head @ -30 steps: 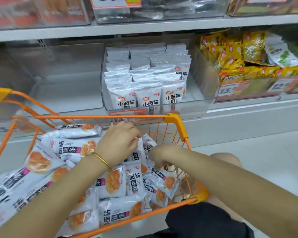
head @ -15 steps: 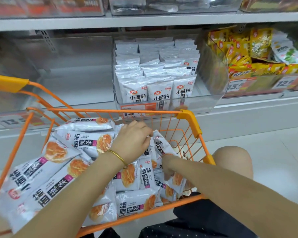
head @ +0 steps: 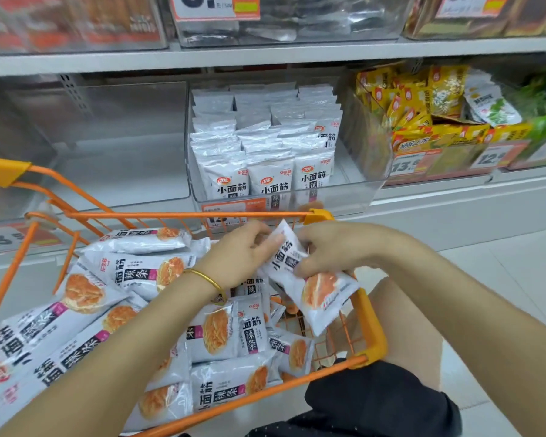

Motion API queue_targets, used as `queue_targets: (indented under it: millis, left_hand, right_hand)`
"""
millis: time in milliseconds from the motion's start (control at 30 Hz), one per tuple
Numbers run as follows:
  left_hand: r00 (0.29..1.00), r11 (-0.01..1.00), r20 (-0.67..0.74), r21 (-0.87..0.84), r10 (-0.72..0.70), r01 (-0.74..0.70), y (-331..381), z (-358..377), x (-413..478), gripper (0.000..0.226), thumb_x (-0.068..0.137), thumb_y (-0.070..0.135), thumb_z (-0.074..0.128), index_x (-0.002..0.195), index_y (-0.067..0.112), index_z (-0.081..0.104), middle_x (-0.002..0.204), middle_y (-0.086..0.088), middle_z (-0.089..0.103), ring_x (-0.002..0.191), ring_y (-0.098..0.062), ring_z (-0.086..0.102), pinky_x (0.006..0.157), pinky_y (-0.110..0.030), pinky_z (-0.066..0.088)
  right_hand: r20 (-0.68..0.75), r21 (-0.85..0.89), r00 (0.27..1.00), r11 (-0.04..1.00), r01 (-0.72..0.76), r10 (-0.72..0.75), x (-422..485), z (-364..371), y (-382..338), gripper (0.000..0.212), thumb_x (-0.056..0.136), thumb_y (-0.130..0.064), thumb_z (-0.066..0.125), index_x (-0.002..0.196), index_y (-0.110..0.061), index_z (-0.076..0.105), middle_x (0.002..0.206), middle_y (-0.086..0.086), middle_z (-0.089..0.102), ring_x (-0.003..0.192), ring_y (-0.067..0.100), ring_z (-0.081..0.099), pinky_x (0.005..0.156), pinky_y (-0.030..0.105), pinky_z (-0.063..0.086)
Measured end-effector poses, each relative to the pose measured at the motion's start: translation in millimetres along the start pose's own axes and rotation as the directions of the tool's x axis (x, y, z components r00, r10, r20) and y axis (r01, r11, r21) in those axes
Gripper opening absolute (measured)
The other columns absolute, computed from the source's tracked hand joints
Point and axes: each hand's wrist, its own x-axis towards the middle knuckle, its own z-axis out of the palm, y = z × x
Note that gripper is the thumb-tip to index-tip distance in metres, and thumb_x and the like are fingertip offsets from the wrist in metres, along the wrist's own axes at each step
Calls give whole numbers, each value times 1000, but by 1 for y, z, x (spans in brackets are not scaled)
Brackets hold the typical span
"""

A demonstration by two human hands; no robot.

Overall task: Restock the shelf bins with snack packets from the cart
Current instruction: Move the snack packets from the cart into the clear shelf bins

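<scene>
An orange wire cart (head: 372,339) in front of me holds several white snack packets (head: 133,272) with orange food pictures. Both hands hold one white snack packet (head: 316,291) lifted above the cart's right front corner. My left hand (head: 240,253) pinches its upper end, and my right hand (head: 331,247) grips its middle from the right. Beyond the cart, a clear shelf bin (head: 353,197) stands packed with upright rows of the same white packets (head: 265,146).
A clear bin (head: 114,140) to the left of the filled one holds nothing. On the right, bins hold yellow packets (head: 407,102) and green ones (head: 542,121). A higher shelf (head: 265,55) carries more bins. My knee (head: 404,310) sits right of the cart on pale floor.
Both hands were down among the packets in the cart. They have risen and now hold one packet together above the cart's front right corner.
</scene>
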Motion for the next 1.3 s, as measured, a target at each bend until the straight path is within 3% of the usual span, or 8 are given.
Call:
queue_targets:
  millis: [167, 300, 400, 500, 633, 733, 1000, 1300]
  left_hand:
    - [995, 912, -62, -409, -75, 43, 43, -17, 19, 17, 90, 23, 58, 81, 9, 59, 61, 1, 62, 49, -9, 57, 44, -22, 50]
    - [977, 924, -214, -373, -1, -81, 81, -32, 47, 12, 88, 19, 62, 86, 8, 58, 69, -8, 61, 44, -7, 54, 40, -22, 46]
    - [944, 931, -324, -321, 65, -175, 95, -35, 75, 22, 90, 26, 59, 105, 10, 53, 92, -6, 61, 69, -12, 61, 62, -34, 54]
    - [893, 979, -404, 46, 199, -197, 93, -34, 97, 35, 91, 29, 55, 120, 10, 52, 114, -4, 54, 103, -17, 53, 87, -26, 42]
    - [944, 802, -193, 587, 268, -108, 78, -21, 117, 54, 95, 38, 44, 142, 13, 33, 149, -11, 29, 138, -26, 24, 113, -42, 19]
    - [976, 686, -118, 727, 181, -39, 69, -12, 125, 59, 97, 46, 29, 148, 20, 14, 157, -6, 8, 144, -22, 5, 116, -47, 4]
    - [966, 626, -121, 778, 230, -52, 61, -10, 124, 58, 99, 37, 32, 149, 20, 9, 157, -9, 9, 143, -24, 11, 115, -39, 10]
    - [933, 665, -154, 739, 326, -110, 61, -13, 119, 52, 94, 29, 49, 141, 10, 36, 148, -17, 32, 136, -33, 30, 112, -45, 22]
  right_hand:
    - [-69, 545, 991, 828, 131, -112, -9, -18, 32, 42, 83, -15, 71, 121, -5, 54, 117, 14, 65, 107, 29, 63, 95, 45, 51]
    - [-190, 672, 966, 694, 258, -176, -14, -37, 53, 33, 78, -5, 70, 109, -3, 61, 98, 5, 70, 82, 12, 66, 71, 20, 54]
    - [-464, 617, 885, 713, 334, -13, -16, -66, 63, 25, 81, -1, 67, 105, -4, 61, 85, 3, 71, 65, 10, 68, 64, 23, 57]
    - [-710, 520, 685, 777, 356, 161, -4, -95, 70, 34, 81, 0, 67, 113, -1, 55, 100, 9, 70, 76, 18, 69, 71, 32, 59]
    - [-843, 309, 486, 947, 87, 230, 40, -117, 72, 33, 81, -8, 69, 109, -3, 53, 108, 6, 60, 98, 22, 58, 72, 28, 42]
    - [-811, 320, 521, 947, 10, 269, 84, -121, 79, 27, 82, -4, 66, 105, -5, 52, 115, 13, 60, 106, 30, 57, 79, 36, 47]
    - [-634, 544, 635, 838, -39, 442, 160, -113, 117, 33, 83, -2, 64, 113, -6, 51, 117, 12, 61, 111, 29, 57, 92, 38, 48]
    - [-595, 458, 691, 880, -128, 410, 174, -113, 119, 37, 86, -6, 61, 120, 1, 48, 120, 14, 60, 111, 32, 58, 79, 32, 44]
